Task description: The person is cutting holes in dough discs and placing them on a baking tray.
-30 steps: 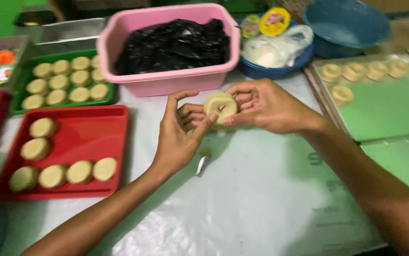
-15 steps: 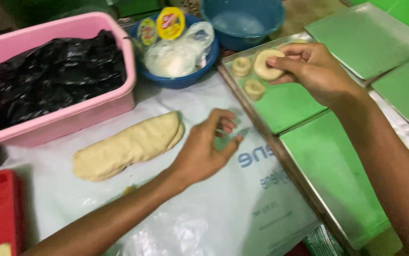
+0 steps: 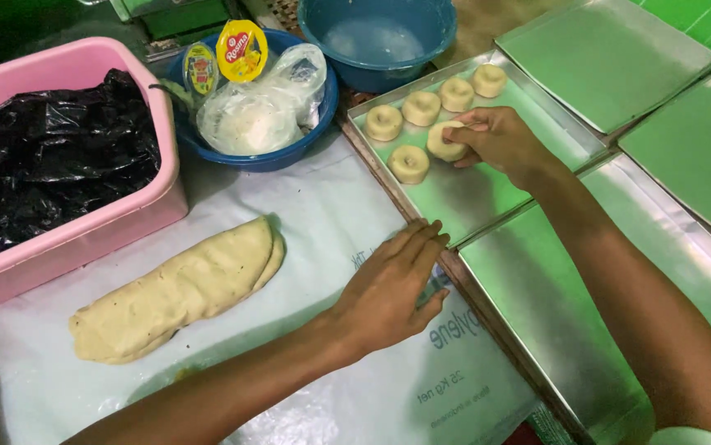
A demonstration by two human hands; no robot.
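My right hand (image 3: pixel 499 138) holds a round dough piece (image 3: pixel 446 142) and sets it down on a green-lined metal tray (image 3: pixel 487 194), beside another ring-shaped piece (image 3: pixel 409 163). A row of several dough pieces (image 3: pixel 436 102) lies along the tray's far edge. My left hand (image 3: pixel 388 292) rests palm down on the white plastic sheet (image 3: pixel 330 239), fingers on a small metal tool (image 3: pixel 435 288) at the tray's edge. A long slab of pale dough (image 3: pixel 178 292) lies on the sheet to the left.
A pink tub (image 3: pixel 137 210) holding black plastic stands at the far left. A blue bowl (image 3: pixel 293 140) with plastic bags and packets sits behind the sheet, with a second blue bowl (image 3: pixel 380 37) beyond it. More green-lined trays (image 3: pixel 603 53) lie to the right.
My right hand has carried the dough piece down onto the tray beside the others. My left hand has slid right, flattening onto the sheet near the tray edge.
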